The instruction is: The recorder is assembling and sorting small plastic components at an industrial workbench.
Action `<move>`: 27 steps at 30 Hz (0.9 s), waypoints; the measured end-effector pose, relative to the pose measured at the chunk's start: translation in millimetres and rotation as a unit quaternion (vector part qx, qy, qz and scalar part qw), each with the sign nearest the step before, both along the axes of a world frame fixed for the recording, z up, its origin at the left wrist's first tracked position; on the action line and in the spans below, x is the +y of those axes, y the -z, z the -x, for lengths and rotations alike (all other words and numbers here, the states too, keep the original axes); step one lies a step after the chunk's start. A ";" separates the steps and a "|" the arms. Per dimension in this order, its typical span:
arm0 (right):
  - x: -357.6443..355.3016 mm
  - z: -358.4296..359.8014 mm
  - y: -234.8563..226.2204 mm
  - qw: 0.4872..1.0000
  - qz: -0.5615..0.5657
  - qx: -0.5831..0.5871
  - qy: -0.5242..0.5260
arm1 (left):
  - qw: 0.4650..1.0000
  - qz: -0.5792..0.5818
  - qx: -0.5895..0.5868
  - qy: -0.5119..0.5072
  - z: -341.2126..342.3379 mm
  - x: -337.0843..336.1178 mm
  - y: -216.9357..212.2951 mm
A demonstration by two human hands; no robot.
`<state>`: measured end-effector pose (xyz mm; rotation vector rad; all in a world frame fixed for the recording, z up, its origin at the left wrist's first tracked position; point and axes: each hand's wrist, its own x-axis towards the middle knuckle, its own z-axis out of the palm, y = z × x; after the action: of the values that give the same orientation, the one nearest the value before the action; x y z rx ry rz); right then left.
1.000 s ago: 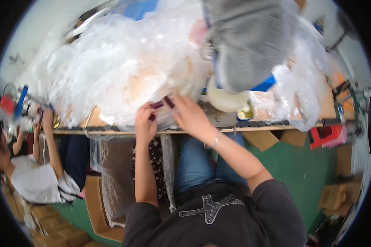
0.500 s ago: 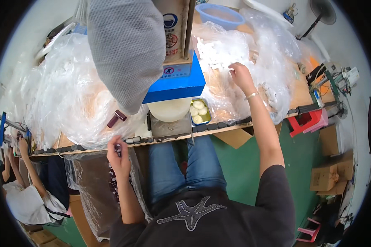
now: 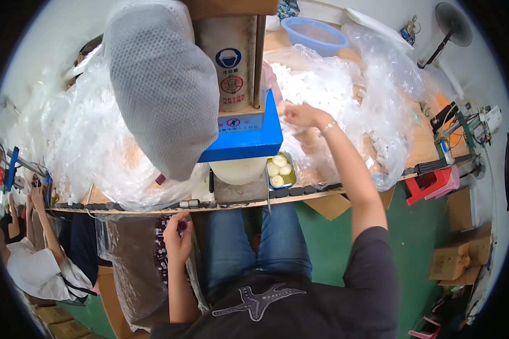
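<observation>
Clock directions run from the blue machine (image 3: 243, 147) on the bench (image 3: 427, 148). At seven o'clock, just off the bench's near edge, the left of the person's hands (image 3: 177, 240) is loosely curled, its fingers closed on a small maroon piece (image 3: 181, 225). The right hand (image 3: 302, 116), at two o'clock, hovers by the heap of white pieces (image 3: 300, 85) with fingers partly bent; whether it grips anything cannot be told. Another maroon piece lies at eight o'clock, partly behind the grey cloth (image 3: 161, 90). More maroon pieces show beside the left forearm, next to a plastic-covered carton (image 3: 133, 248). A tin (image 3: 293, 177) of pale rounds sits at four o'clock, a blue basin (image 3: 315, 37) at one.
</observation>
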<state>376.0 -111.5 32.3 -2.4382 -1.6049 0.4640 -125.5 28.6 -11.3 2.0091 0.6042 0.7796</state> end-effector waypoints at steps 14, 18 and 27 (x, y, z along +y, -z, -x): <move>111.7 -113.5 -4.5 0.881 -0.152 -0.388 0.225 | 0.990 -0.120 0.066 -0.046 36.3 6.5 -9.1; 100.5 -120.0 -8.4 0.878 -0.253 -0.291 0.285 | 0.987 -0.036 0.090 -0.126 61.6 4.7 -2.9; -3.6 -104.1 -134.2 0.702 -0.575 0.305 0.290 | 0.992 -0.096 0.071 -0.051 13.8 20.9 -13.0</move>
<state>480.0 -115.1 166.5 -1.3826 -0.4440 0.0490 -139.2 49.5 1.7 2.2388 0.7422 0.7865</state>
